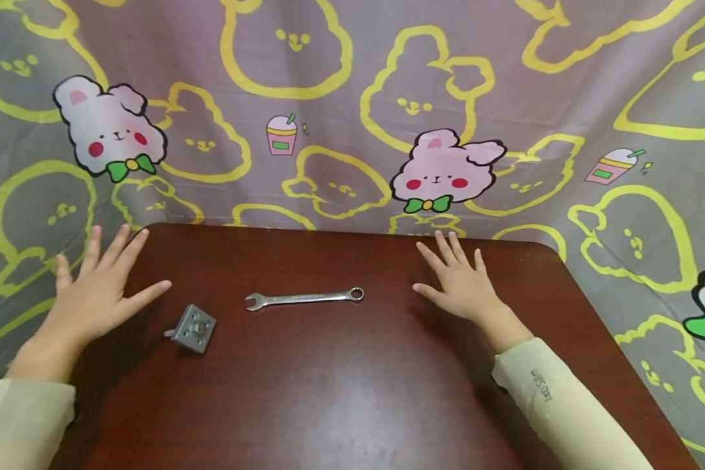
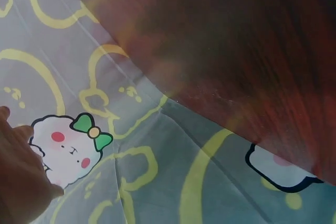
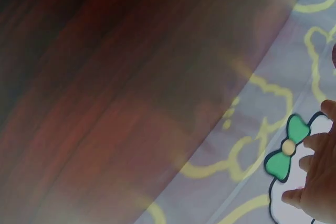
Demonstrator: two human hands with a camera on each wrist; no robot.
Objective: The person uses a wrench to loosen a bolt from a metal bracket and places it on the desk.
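A silver combination wrench (image 1: pixel 305 297) lies on the dark brown table, its open jaw end to the left and ring end to the right. Left of it sits a small grey square metal plate (image 1: pixel 194 329) with corner holes, a central stud and a short piece sticking out at its left. My left hand (image 1: pixel 96 294), fingers spread, is held left of the plate, apart from it. On the other side, my right hand (image 1: pixel 461 287) is spread over the table, right of the wrench and not touching it. Each wrist view shows only part of its hand, holding nothing.
The wooden table (image 1: pixel 329 405) has rounded far corners. A grey-pink curtain (image 1: pixel 341 65) with yellow outlines and cartoon rabbits hangs close behind its far edge and along both sides. Light sleeves cover both forearms.
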